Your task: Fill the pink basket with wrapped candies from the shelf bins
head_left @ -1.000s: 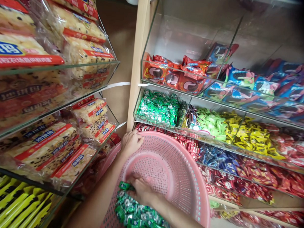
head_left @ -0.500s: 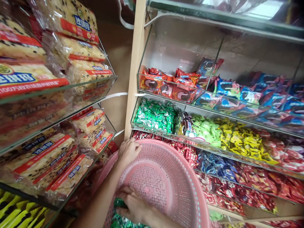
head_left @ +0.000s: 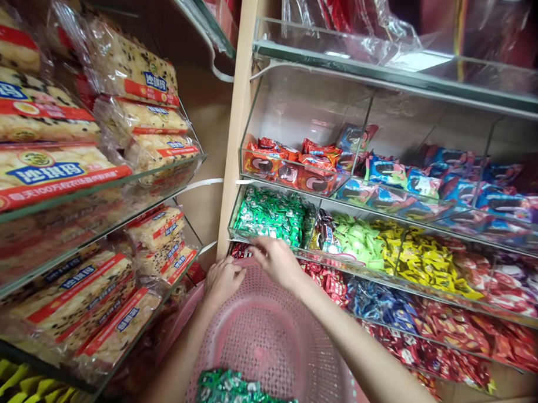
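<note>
My left hand is closed over the far left rim of a large pink plastic basket, which has a perforated bottom and wall. A heap of green-wrapped candies lies in the near part of the basket. My right hand is above the basket's far rim, close to the front lip of the shelf bin. Its fingers are loosely bent and apart, and I see nothing in them. Just behind it, more green-wrapped candies fill a clear bin.
Packaged puffed-grain cakes fill glass-fronted shelves on the left. Clear bins on the right hold red snack packs, light green candies, yellow candies and blue candies. A wooden post stands between the shelves.
My right hand has left the green candies inside the basket and moved up and forward to the far rim. My left hand stays on the rim. The view has tilted slightly upward.
</note>
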Demonstrator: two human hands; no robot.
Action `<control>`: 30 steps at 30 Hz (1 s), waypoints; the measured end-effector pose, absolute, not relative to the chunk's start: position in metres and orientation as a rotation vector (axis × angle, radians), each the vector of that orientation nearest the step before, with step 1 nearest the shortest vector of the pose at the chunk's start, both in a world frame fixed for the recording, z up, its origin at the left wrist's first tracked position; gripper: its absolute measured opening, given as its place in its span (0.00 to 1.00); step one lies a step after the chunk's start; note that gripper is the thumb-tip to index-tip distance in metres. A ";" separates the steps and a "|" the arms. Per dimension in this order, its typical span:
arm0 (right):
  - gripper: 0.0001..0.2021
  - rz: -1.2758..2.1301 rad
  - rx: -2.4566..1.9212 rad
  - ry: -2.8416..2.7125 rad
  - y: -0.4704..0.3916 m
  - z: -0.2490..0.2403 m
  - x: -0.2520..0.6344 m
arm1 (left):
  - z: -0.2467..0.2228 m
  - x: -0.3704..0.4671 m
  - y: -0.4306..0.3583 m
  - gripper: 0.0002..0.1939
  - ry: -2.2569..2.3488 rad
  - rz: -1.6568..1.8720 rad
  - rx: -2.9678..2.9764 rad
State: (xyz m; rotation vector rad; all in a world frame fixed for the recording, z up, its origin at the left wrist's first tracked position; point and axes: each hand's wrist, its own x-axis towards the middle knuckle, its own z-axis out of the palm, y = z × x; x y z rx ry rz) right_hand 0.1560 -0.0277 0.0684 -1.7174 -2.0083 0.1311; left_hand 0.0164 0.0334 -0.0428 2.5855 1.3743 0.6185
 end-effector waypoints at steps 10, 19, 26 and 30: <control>0.29 0.127 -2.197 -1.816 0.054 0.091 0.171 | -0.044 0.017 0.036 0.19 1.382 0.600 2.553; 0.29 0.116 -2.243 -1.846 0.057 0.089 0.175 | -0.045 0.017 0.036 0.19 1.378 0.606 2.512; 0.22 0.064 -2.148 -1.940 0.060 0.078 0.185 | -0.047 0.017 0.037 0.18 1.374 0.631 2.526; 0.19 0.051 -2.091 -2.009 0.065 0.074 0.190 | -0.046 0.017 0.037 0.19 1.386 0.619 2.520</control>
